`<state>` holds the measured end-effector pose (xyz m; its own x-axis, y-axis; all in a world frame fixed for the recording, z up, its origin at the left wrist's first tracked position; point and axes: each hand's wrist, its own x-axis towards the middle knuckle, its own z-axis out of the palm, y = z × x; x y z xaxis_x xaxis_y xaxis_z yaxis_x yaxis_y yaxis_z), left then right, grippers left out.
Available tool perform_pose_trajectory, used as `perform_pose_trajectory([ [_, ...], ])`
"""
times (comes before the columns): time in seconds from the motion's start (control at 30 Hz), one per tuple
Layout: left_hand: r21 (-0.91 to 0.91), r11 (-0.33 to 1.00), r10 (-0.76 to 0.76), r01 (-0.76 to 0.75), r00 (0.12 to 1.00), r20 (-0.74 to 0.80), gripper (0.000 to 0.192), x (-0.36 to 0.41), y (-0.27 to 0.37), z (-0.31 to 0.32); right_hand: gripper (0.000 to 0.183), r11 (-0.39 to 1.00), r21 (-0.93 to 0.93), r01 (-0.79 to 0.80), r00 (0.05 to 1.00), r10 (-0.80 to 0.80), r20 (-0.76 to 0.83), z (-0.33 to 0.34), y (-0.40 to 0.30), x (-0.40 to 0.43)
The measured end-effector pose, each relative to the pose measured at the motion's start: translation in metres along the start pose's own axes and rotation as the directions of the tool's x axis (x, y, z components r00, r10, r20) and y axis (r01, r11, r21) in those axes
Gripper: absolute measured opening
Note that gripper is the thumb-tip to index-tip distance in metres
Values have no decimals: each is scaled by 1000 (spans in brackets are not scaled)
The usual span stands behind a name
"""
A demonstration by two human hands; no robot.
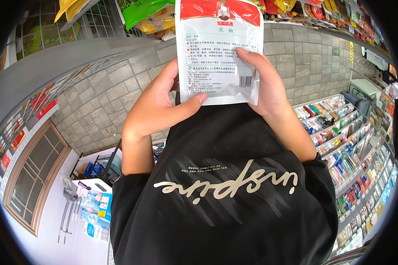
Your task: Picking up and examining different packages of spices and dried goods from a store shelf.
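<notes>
Both my hands hold a flat, sealed plastic food pouch upright in front of my chest. Its back panel faces me, white with a red top band, a small portrait, dense printed writing and a barcode. My left hand grips the lower left, its thumb lying across the bottom edge and its fingers hidden behind. On the right side, my right hand has its thumb pressed on the printed panel, with the other fingers behind the pouch. Below it is my black T-shirt, which bears large lettering.
Bagged goods fill a rack at the top left; more packets line the top right. Tiered shelves of small goods stand at right. Grey tiles cover the floor. A wood-framed window and blue packs are at left.
</notes>
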<state>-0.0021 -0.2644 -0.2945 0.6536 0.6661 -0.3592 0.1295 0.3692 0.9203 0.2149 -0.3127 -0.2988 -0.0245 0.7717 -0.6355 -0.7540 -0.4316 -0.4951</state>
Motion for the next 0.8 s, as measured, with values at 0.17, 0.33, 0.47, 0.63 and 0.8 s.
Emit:
perform_pose_trajectory([
  [0.17, 54, 990, -137, 134, 988, 72, 58, -1, 3, -4, 41, 1000, 20, 10, 1000, -10, 13, -2, 3, 2],
  [0.33, 55, 994, -96, 95, 995, 21, 34, -3, 0, -3, 38, 999, 49, -14, 1000, 13, 29, -1, 5, 2],
  [0.47, 36, 993, -111, 111, 994, 16, 32, -3, -3, -5, 43, 1000, 27, -8, 1000, 7, 15, 2, 8, 3],
  [0.63, 21, 995, -93, 93, 996, 10, 31, -4, -6, -7, 44, 1000, 12, 3, 1000, -3, -2, 3, 11, 5],
  [0.8, -24, 994, -103, 103, 994, 21, 30, -6, -5, -9, 44, 1000, -1, 18, 1000, -18, 2, 5, 14, 5],
])
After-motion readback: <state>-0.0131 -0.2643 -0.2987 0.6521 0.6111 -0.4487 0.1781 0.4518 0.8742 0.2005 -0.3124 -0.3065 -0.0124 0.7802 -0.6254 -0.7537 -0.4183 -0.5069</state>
